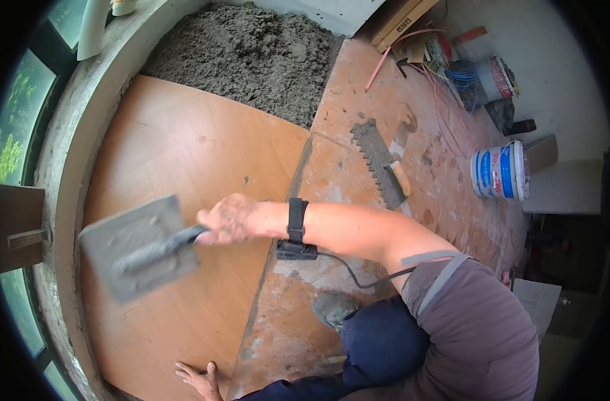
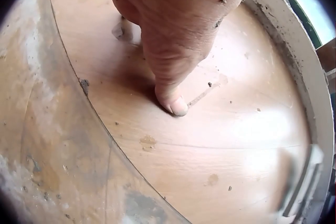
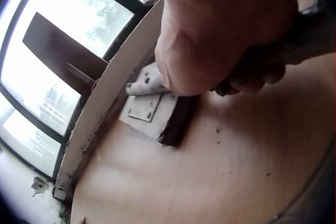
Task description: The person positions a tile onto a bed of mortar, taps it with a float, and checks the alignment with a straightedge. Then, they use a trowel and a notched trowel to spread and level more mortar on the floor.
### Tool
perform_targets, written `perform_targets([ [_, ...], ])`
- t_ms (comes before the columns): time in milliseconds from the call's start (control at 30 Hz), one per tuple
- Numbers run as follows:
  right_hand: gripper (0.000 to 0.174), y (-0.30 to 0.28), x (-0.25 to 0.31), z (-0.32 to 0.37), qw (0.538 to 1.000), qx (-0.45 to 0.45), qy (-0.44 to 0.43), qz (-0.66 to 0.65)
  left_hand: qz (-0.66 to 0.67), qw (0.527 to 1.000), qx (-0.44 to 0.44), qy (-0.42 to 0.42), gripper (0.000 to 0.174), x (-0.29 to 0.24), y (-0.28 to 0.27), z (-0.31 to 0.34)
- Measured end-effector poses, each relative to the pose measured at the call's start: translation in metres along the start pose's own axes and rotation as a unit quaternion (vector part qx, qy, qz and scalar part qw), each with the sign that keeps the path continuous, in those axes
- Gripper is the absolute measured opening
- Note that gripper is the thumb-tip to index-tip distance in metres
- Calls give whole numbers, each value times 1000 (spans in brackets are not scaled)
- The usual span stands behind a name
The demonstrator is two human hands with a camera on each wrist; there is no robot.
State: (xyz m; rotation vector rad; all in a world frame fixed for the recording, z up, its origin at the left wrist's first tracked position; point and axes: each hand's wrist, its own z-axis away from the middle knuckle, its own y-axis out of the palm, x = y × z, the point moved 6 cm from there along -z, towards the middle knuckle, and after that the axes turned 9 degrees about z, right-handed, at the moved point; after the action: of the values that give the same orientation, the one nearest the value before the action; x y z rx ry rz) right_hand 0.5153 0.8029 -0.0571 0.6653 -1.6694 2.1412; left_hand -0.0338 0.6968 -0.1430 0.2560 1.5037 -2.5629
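My right hand (image 1: 228, 219) grips the dark handle of a flat grey trowel (image 1: 138, 244), held just above a large wood-coloured tile (image 1: 185, 160) near its left edge. In the right wrist view the right hand (image 3: 226, 35) is curled round the handle, and the trowel's blade (image 3: 152, 109) lies close to the curved concrete sill (image 3: 105, 113). My left hand (image 1: 197, 378) rests on the tile at the bottom of the head view with its fingers spread. Seen from the left wrist, the left hand (image 2: 173, 50) presses a fingertip (image 2: 177, 106) onto the tile.
A heap of grey mortar (image 1: 251, 53) lies beyond the tile. A notched trowel (image 1: 382, 164) lies on the smeared floor at the right, near a white and blue bucket (image 1: 499, 172). Boards, cables and tools crowd the far right corner. Windows (image 1: 14, 134) curve round the left.
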Motion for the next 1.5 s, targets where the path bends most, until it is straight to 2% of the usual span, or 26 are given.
perform_targets([
  [33,45,17,-28,2,997,39,63,-27,3,1000,-2,-4,118,6,2,2],
  [67,45,26,-32,-4,997,41,56,-25,6,1000,0,-18,120,7,2,2],
  [133,47,37,-55,-15,975,4,213,-65,10,999,-2,-42,122,3,5,2],
  [200,51,20,-32,-28,969,34,203,-139,37,998,0,-42,123,-7,-5,3],
  [267,51,5,8,-34,987,7,125,-103,49,996,1,-69,124,-15,-4,1],
  [333,49,-4,50,-39,994,43,47,-85,53,995,6,-90,124,-10,-8,5],
  [433,49,17,55,-42,996,77,-8,-33,57,997,-13,-53,124,-19,-13,3],
  [533,50,47,8,-38,979,144,145,-9,48,990,5,-131,122,-26,-19,3],
  [600,52,56,8,-40,973,179,146,-7,54,991,18,-120,117,-36,-22,7],
  [667,52,59,5,-38,971,153,184,-15,47,989,10,-142,117,-35,-26,10],
  [833,54,60,17,-33,970,119,210,-4,27,985,16,-172,119,-45,-29,11],
  [867,55,71,21,-34,974,106,201,-2,5,982,23,-186,118,-43,-29,11],
  [900,53,92,18,-37,986,89,142,2,-11,980,37,-195,118,-45,-32,9],
  [933,42,79,45,-31,990,34,136,-4,-8,978,40,-203,116,-48,-37,10],
  [967,37,92,51,-29,990,16,95,-101,-4,980,33,-196,114,-45,-37,12],
  [1000,37,69,102,-25,998,18,63,-18,12,981,33,-192,112,-45,-40,13],
  [1033,39,61,137,-21,998,17,17,-50,14,981,26,-191,110,-41,-39,15],
  [1100,42,65,174,-22,997,7,-30,-75,10,981,18,-192,110,-34,-36,17],
  [1167,43,72,197,-18,996,23,-81,-33,17,982,11,-188,110,-33,-37,21],
  [1200,43,90,195,-18,995,27,-89,-20,20,984,0,-176,110,-32,-39,21],
  [1267,47,143,151,-14,994,81,-7,79,37,984,-7,-176,109,-28,-39,24],
  [1300,47,147,149,-12,992,90,-11,90,44,986,-14,-162,108,-27,-37,24],
  [1367,49,168,140,-13,973,177,40,141,55,989,-13,-137,104,-21,-39,29],
  [1400,49,172,139,-14,971,187,40,144,60,988,-6,-143,104,-9,-33,32],
  [1467,51,169,143,-9,978,166,27,122,92,993,-41,-59,106,17,-34,41],
  [1500,52,166,148,-8,977,162,42,135,92,991,-53,-76,107,29,-42,54],
])
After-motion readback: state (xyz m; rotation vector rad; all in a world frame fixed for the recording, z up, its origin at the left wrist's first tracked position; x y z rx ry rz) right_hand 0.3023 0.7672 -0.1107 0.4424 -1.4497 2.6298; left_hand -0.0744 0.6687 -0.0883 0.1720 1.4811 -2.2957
